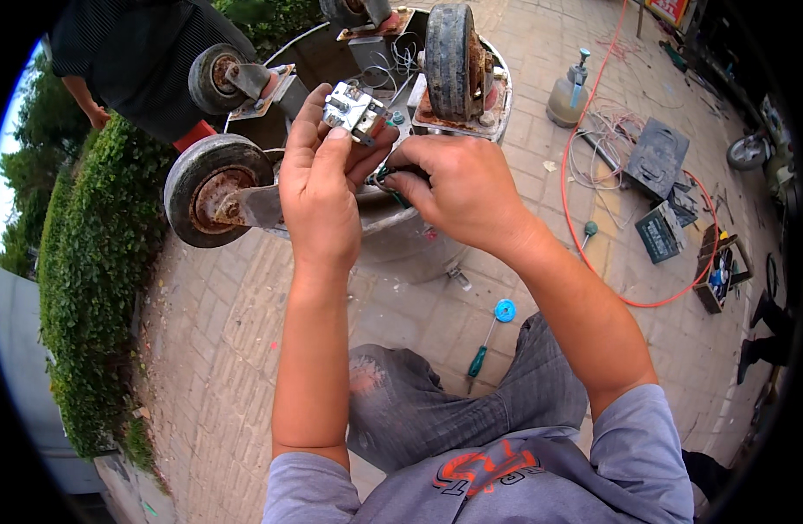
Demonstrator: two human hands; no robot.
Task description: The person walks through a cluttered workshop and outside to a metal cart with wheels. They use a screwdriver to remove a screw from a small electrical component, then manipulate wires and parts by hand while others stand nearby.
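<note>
My left hand (321,196) is raised palm up, its thumb and fingers closed round a small boxy metal component (356,112) with a whitish face and metal tabs, which looks like an electrical switch. Close beside it, my right hand (463,183) pinches something small and dark green between thumb and fingers; its kind is mostly hidden. Both hands are over the rim of a round grey drum-like machine body (401,249) with rusty caster wheels on top. One caster (458,65) rises just beyond my right hand, another (218,192) left of my left wrist. Thin wires (400,61) loop inside the body.
A green-handled screwdriver (477,360) and a blue disc (505,310) lie on the paving near my knees. To the right are a spray bottle (567,94), a red hose (566,188), a black case (657,157) and a tool box (723,271). A hedge (104,262) and a person (148,61) are left.
</note>
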